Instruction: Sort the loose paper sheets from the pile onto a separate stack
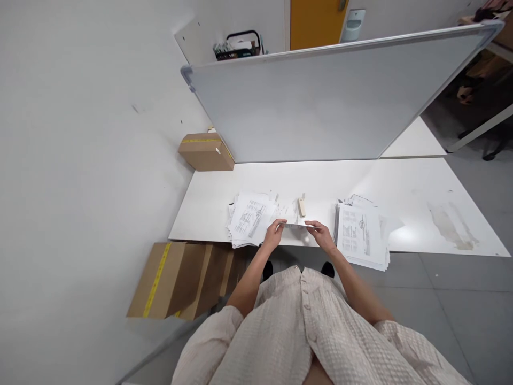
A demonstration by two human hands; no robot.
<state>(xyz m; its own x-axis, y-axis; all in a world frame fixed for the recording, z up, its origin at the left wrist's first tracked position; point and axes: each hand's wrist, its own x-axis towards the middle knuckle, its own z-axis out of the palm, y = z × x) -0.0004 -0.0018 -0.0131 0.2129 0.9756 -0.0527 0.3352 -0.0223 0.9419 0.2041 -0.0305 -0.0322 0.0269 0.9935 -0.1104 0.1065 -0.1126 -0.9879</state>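
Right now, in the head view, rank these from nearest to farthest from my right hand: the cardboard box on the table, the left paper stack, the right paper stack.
1. Right paper stack: just right of your right hand.
2. Left paper stack: over to the left, past your left hand.
3. Cardboard box: back left of the table.

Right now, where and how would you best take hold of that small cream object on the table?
Probably around its middle, from above. The cream object is narrow and lies roughly lengthwise toward the whiteboard, so its long sides suit the grip. The held paper appears close to its near end.
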